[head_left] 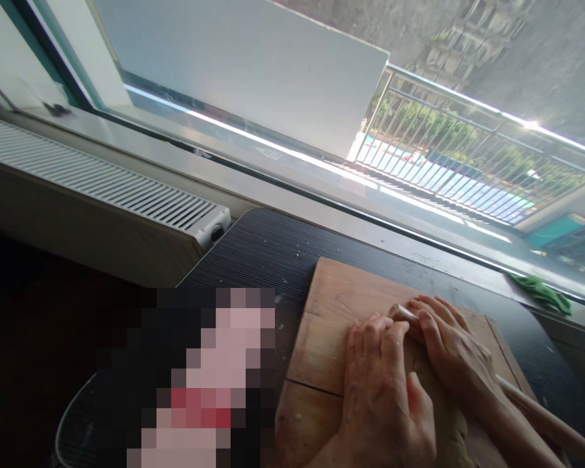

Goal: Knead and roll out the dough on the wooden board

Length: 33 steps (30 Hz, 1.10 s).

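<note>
On the wooden board [344,289] lies flattened, pale dough [448,416], partly covered by my hands. A slim wooden rolling pin [521,394] runs diagonally across it, its near-left end showing between my hands. My right hand [461,354] presses over the pin, fingers laid across it and bent around its far side. My left hand [383,374] rests at the dough's left side, beside the pin's end, fingers slightly bent with the thumb apart. What lies under its fingertips is hidden.
The board stands on a dark table [273,244] dusted with white specks. A white radiator [141,195] is at the left, below the window sill [292,208]. A green cloth [541,296] lies on the sill at right. A pixelated patch [214,377] covers the lower left.
</note>
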Each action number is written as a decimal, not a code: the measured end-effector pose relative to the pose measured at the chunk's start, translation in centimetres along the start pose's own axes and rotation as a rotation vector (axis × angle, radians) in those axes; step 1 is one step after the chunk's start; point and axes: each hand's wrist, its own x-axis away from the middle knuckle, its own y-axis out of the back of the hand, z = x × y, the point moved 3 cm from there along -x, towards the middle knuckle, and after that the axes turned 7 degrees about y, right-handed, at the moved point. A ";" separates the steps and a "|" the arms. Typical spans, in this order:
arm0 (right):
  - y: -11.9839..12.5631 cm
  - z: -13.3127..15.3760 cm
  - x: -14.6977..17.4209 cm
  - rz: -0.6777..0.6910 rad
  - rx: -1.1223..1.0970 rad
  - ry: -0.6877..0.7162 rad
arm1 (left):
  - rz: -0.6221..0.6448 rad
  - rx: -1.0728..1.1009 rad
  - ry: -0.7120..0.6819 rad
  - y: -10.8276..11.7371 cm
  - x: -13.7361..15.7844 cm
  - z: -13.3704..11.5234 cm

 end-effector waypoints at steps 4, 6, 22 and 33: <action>0.4 2.1 4.6 -0.039 0.025 -0.033 | 0.005 -0.044 0.008 -0.3 0.2 0.1; 0.6 2.7 6.7 -0.021 0.027 -0.021 | -0.009 -0.071 0.003 -0.6 0.4 0.3; 0.4 0.0 4.0 -0.014 0.075 0.021 | -0.055 -0.076 -0.012 -0.4 0.3 0.5; 2.7 -2.4 -0.3 -0.013 0.077 -0.040 | -0.157 0.033 0.059 0.3 -2.1 1.8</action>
